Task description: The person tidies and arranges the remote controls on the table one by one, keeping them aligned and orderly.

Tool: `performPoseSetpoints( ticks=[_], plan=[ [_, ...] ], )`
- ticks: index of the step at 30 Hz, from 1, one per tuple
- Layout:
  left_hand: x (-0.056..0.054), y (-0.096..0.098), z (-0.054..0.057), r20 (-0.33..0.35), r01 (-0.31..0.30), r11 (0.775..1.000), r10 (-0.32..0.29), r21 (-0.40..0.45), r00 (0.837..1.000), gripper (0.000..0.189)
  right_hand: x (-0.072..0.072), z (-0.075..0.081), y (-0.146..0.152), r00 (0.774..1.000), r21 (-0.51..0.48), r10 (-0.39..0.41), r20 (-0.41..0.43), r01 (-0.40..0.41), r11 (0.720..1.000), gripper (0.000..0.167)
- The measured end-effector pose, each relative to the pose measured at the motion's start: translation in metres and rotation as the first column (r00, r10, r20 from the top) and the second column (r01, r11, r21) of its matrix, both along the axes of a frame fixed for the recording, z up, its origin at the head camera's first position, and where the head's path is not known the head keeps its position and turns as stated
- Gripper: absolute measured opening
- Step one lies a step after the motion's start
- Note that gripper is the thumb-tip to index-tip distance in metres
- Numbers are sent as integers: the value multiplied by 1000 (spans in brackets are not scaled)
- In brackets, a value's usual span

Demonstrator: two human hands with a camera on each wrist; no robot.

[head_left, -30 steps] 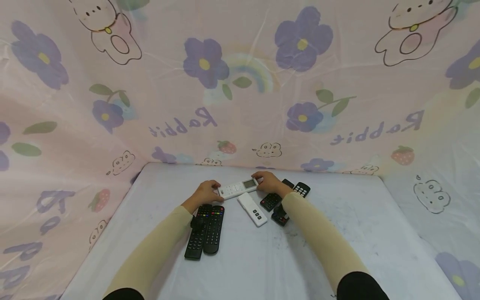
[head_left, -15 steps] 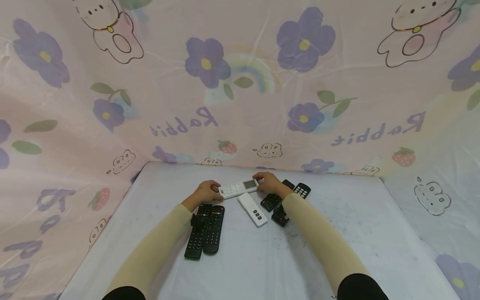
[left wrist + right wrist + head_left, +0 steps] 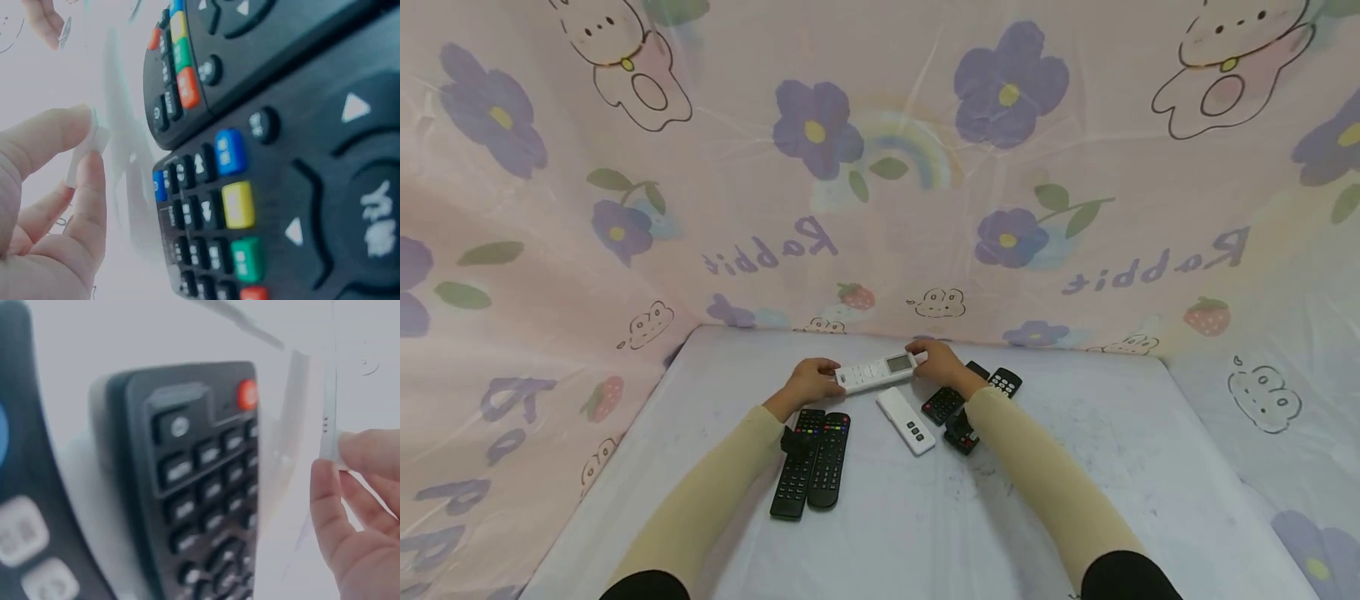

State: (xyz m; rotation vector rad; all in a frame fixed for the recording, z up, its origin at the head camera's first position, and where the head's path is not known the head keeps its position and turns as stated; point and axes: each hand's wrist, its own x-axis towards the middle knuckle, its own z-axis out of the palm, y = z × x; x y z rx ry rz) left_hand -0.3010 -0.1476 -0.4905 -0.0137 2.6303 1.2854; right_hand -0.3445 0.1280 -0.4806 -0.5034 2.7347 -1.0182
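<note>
A white remote control [image 3: 872, 374] with a small grey screen lies crosswise between both hands near the back of the table. My left hand [image 3: 807, 384] pinches its left end between thumb and fingers, which the left wrist view shows close up. At the screen end, my right hand [image 3: 939, 365] pinches the other tip; in the right wrist view, thumb and fingers [image 3: 328, 494] meet on its thin edge. Just below it a second white remote [image 3: 906, 421] with a few dark buttons lies slanted. Two long black remotes [image 3: 828, 461] lie side by side below my left hand.
Under and beside my right forearm lie several black remotes [image 3: 943, 404], partly hidden by the sleeve. One has pale buttons [image 3: 1004, 382]. The white table [image 3: 1075, 467] meets a printed curtain [image 3: 880, 208] at the back and sides.
Both hands keep their pinch on the white remote, which has shifted very slightly and appears a little more tilted, its screen end higher. The other remotes stay where they were.
</note>
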Motion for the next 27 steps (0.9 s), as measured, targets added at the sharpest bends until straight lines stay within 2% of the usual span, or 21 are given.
performPoseSetpoints(
  ticks=[7,14,21,27],
  plan=[
    [1,-4,2,-41,8,998,-5,68,999,58,3,8,1,999,-30,16,-50,-17,999,52],
    [12,-7,7,-88,-4,997,11,81,996,59,11,19,1,999,-66,-22,-34,19,998,52],
    [31,-6,12,-94,-26,977,47,213,994,61,14,21,-2,999,-108,-22,-24,19,994,51],
    [54,0,12,-127,-45,969,78,242,989,60,19,22,-4,1000,-116,-7,-1,7,993,44]
  ],
)
